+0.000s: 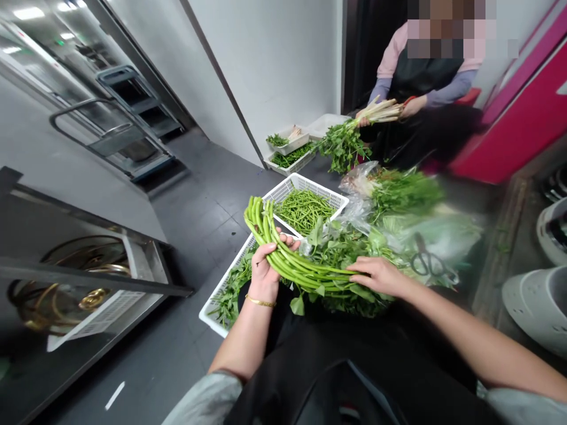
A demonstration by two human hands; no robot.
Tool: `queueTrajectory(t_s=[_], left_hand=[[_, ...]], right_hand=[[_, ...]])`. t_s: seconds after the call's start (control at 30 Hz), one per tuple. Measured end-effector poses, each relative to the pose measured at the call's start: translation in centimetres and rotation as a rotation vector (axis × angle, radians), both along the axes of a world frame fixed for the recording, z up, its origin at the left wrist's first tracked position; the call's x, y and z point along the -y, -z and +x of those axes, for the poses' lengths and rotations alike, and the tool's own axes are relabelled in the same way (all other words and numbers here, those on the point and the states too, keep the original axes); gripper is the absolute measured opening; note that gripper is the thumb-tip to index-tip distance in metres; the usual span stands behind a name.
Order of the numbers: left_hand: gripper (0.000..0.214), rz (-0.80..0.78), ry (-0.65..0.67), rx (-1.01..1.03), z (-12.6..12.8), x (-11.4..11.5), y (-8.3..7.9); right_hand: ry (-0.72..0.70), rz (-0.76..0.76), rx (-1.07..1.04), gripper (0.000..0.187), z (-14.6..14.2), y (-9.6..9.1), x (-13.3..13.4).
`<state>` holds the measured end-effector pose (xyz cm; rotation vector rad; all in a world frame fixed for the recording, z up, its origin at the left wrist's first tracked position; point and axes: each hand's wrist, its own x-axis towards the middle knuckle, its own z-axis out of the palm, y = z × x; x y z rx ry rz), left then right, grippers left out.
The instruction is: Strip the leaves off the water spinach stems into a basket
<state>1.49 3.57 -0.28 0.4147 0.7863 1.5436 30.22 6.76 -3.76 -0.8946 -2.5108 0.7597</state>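
Observation:
A bunch of long-stemmed leafy greens (295, 267) lies across my lap, its thick bare stems bending up at the left. My left hand (268, 262) wraps round those stems from below, thumb on top. At the leafy side, my right hand (376, 274) is closed on the thinner stems with its fingertips. Broad green leaves (341, 242) spread behind and under the bunch. Just beyond my left hand stands a white basket (341, 198) holding cut green stem pieces (305, 209). A second white basket (212, 319) with leafy greens is beside my left forearm, partly hidden.
Scissors (427, 262) rest on plastic-bagged vegetables (394, 224) at right. A co-worker (425, 112) opposite holds a pale-stemmed leafy bunch (345, 141). Trays of vegetables (287, 158) sit by the wall. A metal shelf (172, 289) and trolley (119, 141) stand left; white buckets (531, 307) right.

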Motion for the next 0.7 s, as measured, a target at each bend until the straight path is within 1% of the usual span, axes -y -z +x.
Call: queueTrajectory(t_s=[0.13,0.2,0.3,0.43,0.5,0.6,0.7], left_hand=[[0.029,-0.059,0.119,-0.203,-0.1,0.3,0.2],[0.026,-0.076,0.131,-0.247,-0.1,0.3,0.3],[0.020,-0.072,0.115,-0.292,0.0,0.0,0.3],[0.020,-0.104,0.053,-0.369,0.0,-0.4,0.3],[0.022,-0.121,0.010,-0.387,0.1,-0.5,0.5],[0.024,-0.126,-0.033,-0.403,0.2,-0.3,0.6],[0.028,-0.131,-0.023,-0.443,0.1,0.0,0.5]], right_hand=[[0.053,0.126,-0.028,0.028,1.6,-3.2,-1.2],[0.032,0.169,0.031,0.027,2.3,-4.1,-1.7],[0.046,0.261,0.099,0.026,3.0,-4.1,-1.8],[0.118,0.444,0.085,0.026,3.4,-3.9,-0.9],[0.129,0.500,0.070,0.026,3.4,-4.1,-0.7],[0.133,0.488,0.028,0.025,3.4,-4.1,-1.2],[0.142,0.424,0.034,0.024,3.5,-3.8,-2.3]])
